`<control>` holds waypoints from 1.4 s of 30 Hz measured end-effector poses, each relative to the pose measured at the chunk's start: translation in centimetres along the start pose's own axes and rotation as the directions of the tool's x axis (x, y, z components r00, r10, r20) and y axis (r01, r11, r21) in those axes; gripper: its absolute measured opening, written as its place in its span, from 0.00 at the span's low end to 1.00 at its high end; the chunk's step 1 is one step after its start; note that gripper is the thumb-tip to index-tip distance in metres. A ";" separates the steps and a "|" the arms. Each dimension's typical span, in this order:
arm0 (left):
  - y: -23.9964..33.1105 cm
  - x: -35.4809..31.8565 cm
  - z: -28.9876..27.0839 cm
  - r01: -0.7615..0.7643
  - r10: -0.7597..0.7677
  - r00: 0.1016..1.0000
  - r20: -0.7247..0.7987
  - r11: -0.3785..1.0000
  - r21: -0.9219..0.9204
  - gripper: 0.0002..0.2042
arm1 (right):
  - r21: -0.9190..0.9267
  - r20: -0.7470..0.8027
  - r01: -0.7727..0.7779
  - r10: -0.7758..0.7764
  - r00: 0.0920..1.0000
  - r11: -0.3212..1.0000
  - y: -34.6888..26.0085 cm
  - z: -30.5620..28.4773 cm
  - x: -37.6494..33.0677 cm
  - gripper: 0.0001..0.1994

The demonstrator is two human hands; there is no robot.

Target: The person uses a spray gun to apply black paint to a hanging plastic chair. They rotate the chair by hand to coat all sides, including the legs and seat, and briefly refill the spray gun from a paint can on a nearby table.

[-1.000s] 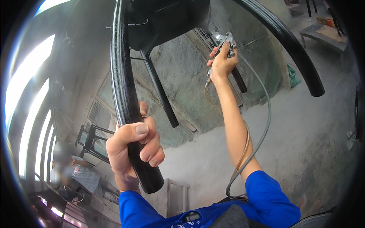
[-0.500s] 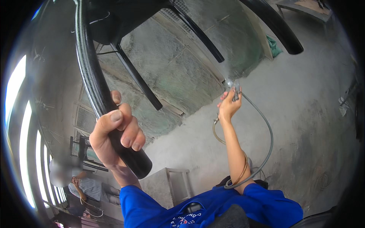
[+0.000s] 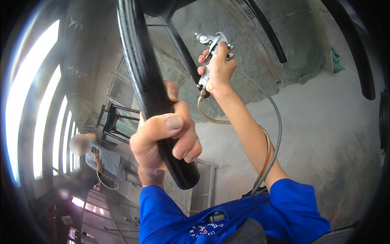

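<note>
My left hand [image 3: 164, 136] is wrapped round one leg [image 3: 140, 61] of a glossy black chair or stool, close to the leg's end. Its upper part runs out of view at the top. Other black legs show: a thin one [image 3: 178, 44] behind the held leg, one [image 3: 266, 30] farther right, and a thick curved one [image 3: 353, 49] at the right. In my right hand [image 3: 221, 67] is a silver spray gun [image 3: 211, 51], its nozzle toward the held leg. A yellowish hose [image 3: 213, 120] and a grey hose [image 3: 273, 99] trail from it along my forearm.
At the left, a person in a grey shirt [image 3: 107, 158] stands near another black furniture frame [image 3: 118, 122]. A grey stand [image 3: 211, 183] is behind my left arm. A green sack [image 3: 337, 61] lies by the stained wall panels [image 3: 300, 49].
My right hand has brought the spray gun left and upward in view, nearer the held leg. Mist at its nozzle is no longer visible. The held leg and left hand have shifted right in view.
</note>
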State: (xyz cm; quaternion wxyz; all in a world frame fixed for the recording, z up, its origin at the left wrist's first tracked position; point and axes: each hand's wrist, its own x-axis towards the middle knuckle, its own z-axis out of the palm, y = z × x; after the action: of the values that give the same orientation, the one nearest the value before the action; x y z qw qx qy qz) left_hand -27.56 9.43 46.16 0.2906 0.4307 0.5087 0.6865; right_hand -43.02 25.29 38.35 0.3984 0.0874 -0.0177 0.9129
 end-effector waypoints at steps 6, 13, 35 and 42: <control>-2.3 0.1 -2.0 -0.013 0.016 0.988 -0.154 1.000 0.021 0.22 | -0.149 -0.182 -0.110 0.082 0.980 0.983 4.0 -6.0 -2.0 0.15; -3.3 1.6 -4.2 -0.055 0.054 0.998 0.034 0.998 0.013 0.17 | -0.339 -0.398 -0.288 0.141 0.907 0.896 5.9 -17.7 -8.2 0.15; -7.0 3.3 -6.6 -0.009 0.023 0.993 -0.115 0.993 0.120 0.14 | -0.526 0.770 0.826 -0.300 0.564 0.201 -20.7 5.8 -6.1 0.22; -7.2 3.2 -7.1 0.014 0.011 0.988 -0.153 0.987 0.163 0.14 | -0.534 0.802 0.842 -0.359 0.477 -0.073 -24.3 8.7 -3.5 0.23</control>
State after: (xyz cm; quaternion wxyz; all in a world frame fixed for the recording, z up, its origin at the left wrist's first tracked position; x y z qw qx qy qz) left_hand -35.60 11.20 39.44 0.2149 0.3986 0.5845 0.6732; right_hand -21.72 38.45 45.36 0.7274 0.0340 -0.5726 0.3766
